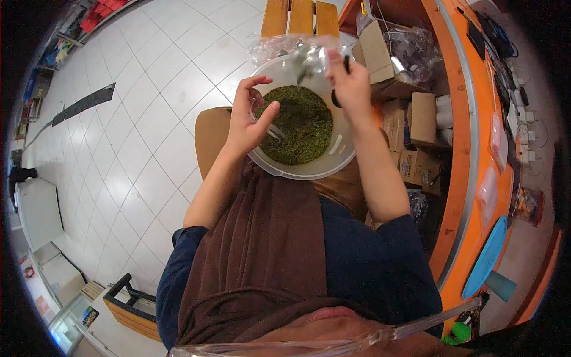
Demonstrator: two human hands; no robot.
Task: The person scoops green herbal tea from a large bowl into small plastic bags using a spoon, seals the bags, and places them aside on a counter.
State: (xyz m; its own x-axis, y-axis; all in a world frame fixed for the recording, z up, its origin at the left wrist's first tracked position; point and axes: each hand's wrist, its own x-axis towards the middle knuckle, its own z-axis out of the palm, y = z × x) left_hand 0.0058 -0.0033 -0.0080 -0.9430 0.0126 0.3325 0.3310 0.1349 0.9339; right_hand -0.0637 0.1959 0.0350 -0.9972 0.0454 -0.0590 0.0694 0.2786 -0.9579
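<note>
A round translucent plastic tub [308,172] sits before me, holding chopped green dried herb or similar leafy material [299,129]. At the tub's left edge, my left hand [252,116] has its fingers curled and apart, with a clear plastic piece [274,133] beside it; whether the hand grips this piece is unclear. My right hand [350,87] is raised over the tub's right side, closed on a black-handled tool, perhaps scissors [337,98]. Motion blur hides the tool's far end. Clear plastic film or a bag [272,49] lies around the tub's far rim.
A slatted wooden bench or stool [301,18] stands beyond the tub. At the right are open cardboard boxes [377,49], more cartons [410,165] and an orange counter [473,187] with a blue round lid or tray [486,256]. White floor tiles [156,111] extend left.
</note>
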